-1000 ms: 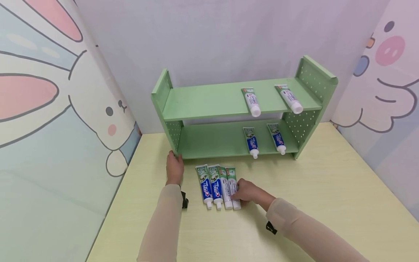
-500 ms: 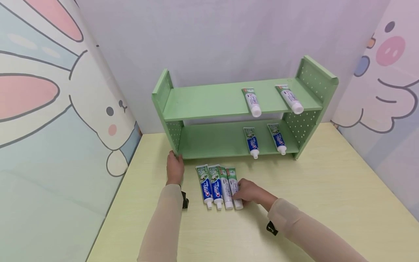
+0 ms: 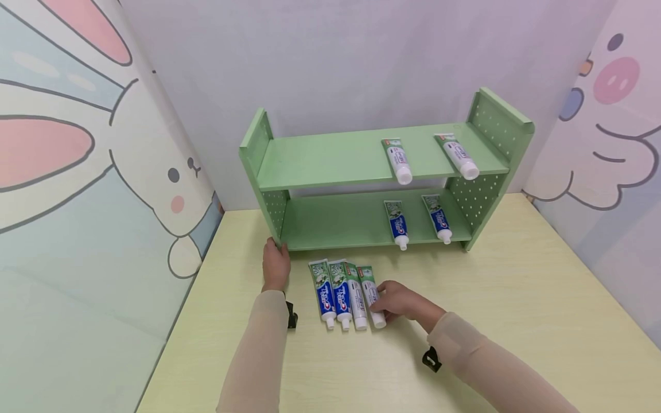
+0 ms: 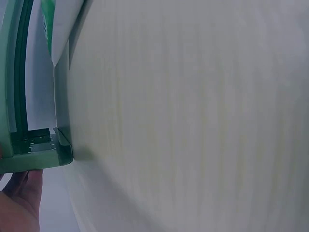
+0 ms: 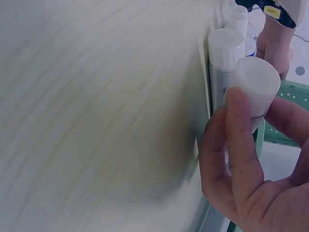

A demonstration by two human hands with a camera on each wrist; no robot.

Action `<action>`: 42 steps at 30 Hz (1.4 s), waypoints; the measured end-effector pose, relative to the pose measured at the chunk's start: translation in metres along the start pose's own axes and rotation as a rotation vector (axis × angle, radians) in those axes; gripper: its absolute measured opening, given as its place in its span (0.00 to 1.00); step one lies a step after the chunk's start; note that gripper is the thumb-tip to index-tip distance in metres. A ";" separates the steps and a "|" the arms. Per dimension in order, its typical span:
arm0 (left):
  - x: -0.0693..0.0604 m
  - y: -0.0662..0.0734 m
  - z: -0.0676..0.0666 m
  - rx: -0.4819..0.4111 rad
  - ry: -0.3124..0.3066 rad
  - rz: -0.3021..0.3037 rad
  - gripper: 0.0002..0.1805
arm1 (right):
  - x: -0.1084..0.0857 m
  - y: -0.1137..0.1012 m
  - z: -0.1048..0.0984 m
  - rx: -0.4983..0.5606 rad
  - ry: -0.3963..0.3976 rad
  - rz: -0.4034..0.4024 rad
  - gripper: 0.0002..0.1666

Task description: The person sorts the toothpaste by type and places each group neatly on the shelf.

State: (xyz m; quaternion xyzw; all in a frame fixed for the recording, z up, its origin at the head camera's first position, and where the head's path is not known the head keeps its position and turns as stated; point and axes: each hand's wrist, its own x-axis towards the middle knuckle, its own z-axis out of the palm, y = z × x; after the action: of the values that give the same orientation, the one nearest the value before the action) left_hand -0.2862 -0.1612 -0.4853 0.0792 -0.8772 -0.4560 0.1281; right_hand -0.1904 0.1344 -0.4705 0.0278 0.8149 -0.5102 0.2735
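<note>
My right hand (image 3: 403,301) pinches a white-and-green toothpaste tube (image 3: 373,295) between thumb and fingers, near its white cap (image 5: 256,84). This tube is the rightmost of a row on the table, slightly apart from the white-and-green toothpaste tube (image 3: 356,298) beside it. Two blue-and-green toothpaste tubes (image 3: 323,292) lie at the row's left. My left hand (image 3: 276,265) grips the lower front corner of the green two-tier shelf (image 3: 330,163) at its left side panel. In the left wrist view, the fingers (image 4: 31,191) lie against that panel, partly hidden.
On the upper tier rest two white-and-green tubes (image 3: 397,162), caps forward over the front edge. Below them, the lower tier bears two blue-and-green tubes (image 3: 396,223). A wall (image 3: 361,63) stands behind the shelf, and printed walls flank the table (image 3: 521,298).
The right hand has shifted slightly right with the rightmost tube, and a gap has opened between it and its neighbour. The left hand and shelf stay in place.
</note>
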 end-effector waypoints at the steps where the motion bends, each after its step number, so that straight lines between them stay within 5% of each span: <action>1: 0.000 0.000 0.000 0.000 0.000 -0.003 0.23 | -0.001 0.000 0.000 0.006 -0.002 0.000 0.36; 42: 0.000 -0.001 0.000 -0.009 -0.002 -0.003 0.23 | -0.028 -0.031 -0.022 0.076 -0.010 -0.051 0.38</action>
State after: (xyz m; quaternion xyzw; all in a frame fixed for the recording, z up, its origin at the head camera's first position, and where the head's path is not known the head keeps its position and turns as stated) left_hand -0.2860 -0.1618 -0.4865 0.0793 -0.8752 -0.4600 0.1272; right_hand -0.1856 0.1450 -0.4246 0.0149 0.7940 -0.5479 0.2629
